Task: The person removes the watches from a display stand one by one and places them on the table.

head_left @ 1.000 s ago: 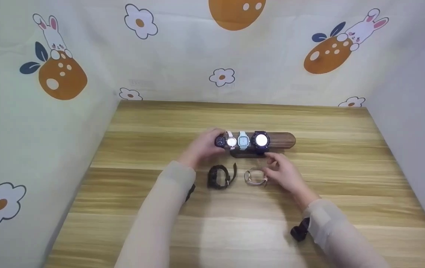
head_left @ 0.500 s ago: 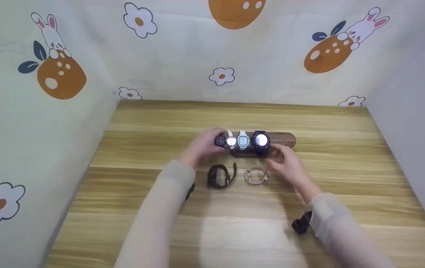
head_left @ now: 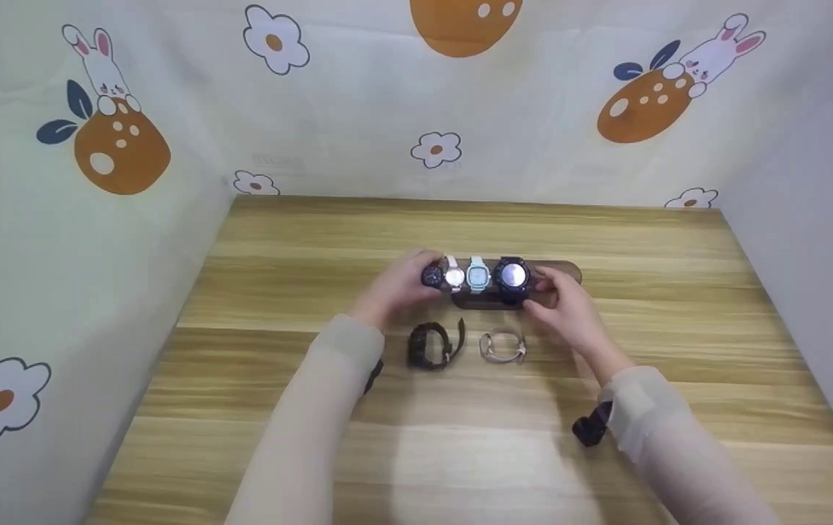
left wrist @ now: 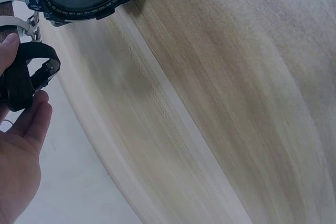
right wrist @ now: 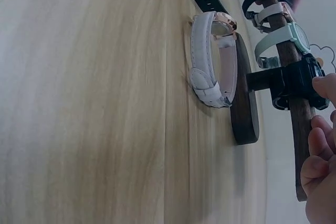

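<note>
A dark wooden watch stand (head_left: 559, 273) carries several watches on its bar: a small black one (head_left: 432, 275), a white-strapped one (head_left: 454, 276), a mint square one (head_left: 478, 275) and a large black digital watch (head_left: 513, 275). My left hand (head_left: 396, 284) grips the bar's left end beside the small black watch; its thumb is on the bar in the right wrist view. At the right side of the large watch is my right hand (head_left: 568, 310), its bent fingers and thumb touching the watch (right wrist: 302, 85) and lying close to the bar. Its exact grip is partly hidden.
In front of the stand lie a black strap watch (head_left: 431, 346) and a white-strapped watch (head_left: 502, 345) with a rose-gold case. The stand's base (right wrist: 245, 114) rests on the wood-grain table (head_left: 314, 240). Patterned cloth (head_left: 358, 95) encloses the back and sides.
My right hand has moved up and right, from below the large black watch to its right side and the bar. My left hand has stayed at the left end.
</note>
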`<state>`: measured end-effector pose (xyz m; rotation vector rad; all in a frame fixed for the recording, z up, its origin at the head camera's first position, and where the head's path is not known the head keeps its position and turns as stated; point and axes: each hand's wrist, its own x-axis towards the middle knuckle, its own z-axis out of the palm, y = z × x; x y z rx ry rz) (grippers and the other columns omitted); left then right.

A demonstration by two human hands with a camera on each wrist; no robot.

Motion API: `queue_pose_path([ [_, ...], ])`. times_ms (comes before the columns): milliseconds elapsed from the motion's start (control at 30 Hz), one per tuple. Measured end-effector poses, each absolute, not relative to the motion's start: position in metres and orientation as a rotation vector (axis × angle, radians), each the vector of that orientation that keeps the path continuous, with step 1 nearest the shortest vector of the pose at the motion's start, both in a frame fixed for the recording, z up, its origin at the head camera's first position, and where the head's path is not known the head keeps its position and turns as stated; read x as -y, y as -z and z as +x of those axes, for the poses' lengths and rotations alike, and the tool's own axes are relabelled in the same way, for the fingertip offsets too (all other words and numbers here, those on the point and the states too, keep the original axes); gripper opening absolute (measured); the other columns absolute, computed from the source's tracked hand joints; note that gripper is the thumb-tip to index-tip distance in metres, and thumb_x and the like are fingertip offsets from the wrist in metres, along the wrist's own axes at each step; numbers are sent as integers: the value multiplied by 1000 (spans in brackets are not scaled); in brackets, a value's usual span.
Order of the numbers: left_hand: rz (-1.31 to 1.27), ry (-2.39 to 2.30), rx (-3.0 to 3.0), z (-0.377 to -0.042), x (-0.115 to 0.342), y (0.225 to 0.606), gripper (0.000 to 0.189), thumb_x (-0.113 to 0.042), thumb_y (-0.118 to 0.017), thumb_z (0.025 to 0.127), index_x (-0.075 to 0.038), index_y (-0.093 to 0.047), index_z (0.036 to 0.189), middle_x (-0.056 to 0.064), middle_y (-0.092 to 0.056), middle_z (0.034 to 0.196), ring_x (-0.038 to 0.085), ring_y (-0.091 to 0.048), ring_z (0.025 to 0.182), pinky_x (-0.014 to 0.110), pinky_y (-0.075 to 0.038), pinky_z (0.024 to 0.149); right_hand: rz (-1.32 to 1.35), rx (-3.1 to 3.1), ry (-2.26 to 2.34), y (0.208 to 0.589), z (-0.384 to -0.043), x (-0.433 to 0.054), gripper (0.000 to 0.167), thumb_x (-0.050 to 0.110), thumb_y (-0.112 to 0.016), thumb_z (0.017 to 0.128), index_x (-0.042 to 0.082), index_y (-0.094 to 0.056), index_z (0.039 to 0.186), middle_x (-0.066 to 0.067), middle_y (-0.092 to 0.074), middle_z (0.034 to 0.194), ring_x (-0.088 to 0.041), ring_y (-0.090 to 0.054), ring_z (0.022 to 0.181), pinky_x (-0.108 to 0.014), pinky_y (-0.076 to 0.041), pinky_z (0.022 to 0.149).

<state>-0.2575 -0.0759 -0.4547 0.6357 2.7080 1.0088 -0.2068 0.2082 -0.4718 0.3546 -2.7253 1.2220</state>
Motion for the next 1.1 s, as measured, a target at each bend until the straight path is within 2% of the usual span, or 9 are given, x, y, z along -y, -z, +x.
queue_pose_path([
  [167, 622, -1016, -2705, -257, 75, 454, 60, -8, -75, 76, -10, -51, 131, 8, -51, 130, 23, -46, 120, 36, -33, 107, 374, 2742, -1197, 470, -212, -208, 60, 8, -74, 77, -6, -47, 129, -20, -60, 104, -31, -55, 98, -41, -46, 84],
  [400, 632, -996, -2716, -258, 76, 455, 61, -8, -76, 76, -9, -51, 131, 8, -51, 130, 23, -46, 121, 36, -32, 108, 406, 2803, -1129, 466, -216, -204, 66, 13, -75, 77, -7, -44, 131, -23, -55, 113, -35, -50, 107, -47, -39, 99],
  [500, 622, -1006, -2709, -257, 76, 455, 62, -9, -75, 76, -9, -50, 132, 8, -51, 131, 23, -45, 121, 36, -32, 108, 414, 2842, -1098, 464, -218, -202, 67, 15, -75, 77, -7, -44, 132, -24, -53, 118, -36, -48, 111, -48, -36, 101],
  [900, 672, -947, -2759, -260, 76, 457, 60, -10, -76, 75, -7, -52, 130, 9, -52, 130, 24, -47, 120, 36, -33, 107, 399, 2965, -999, 457, -226, -199, 76, 21, -76, 77, -2, -37, 138, -27, -45, 128, -40, -45, 118, -52, -33, 104],
  [1100, 649, -955, -2740, -259, 76, 457, 60, -10, -76, 76, -10, -51, 131, 7, -52, 130, 22, -46, 120, 35, -33, 107, 385, 3027, -907, 452, -228, -196, 81, 26, -76, 77, 4, -34, 143, -27, -45, 127, -43, -48, 114, -57, -37, 99],
])
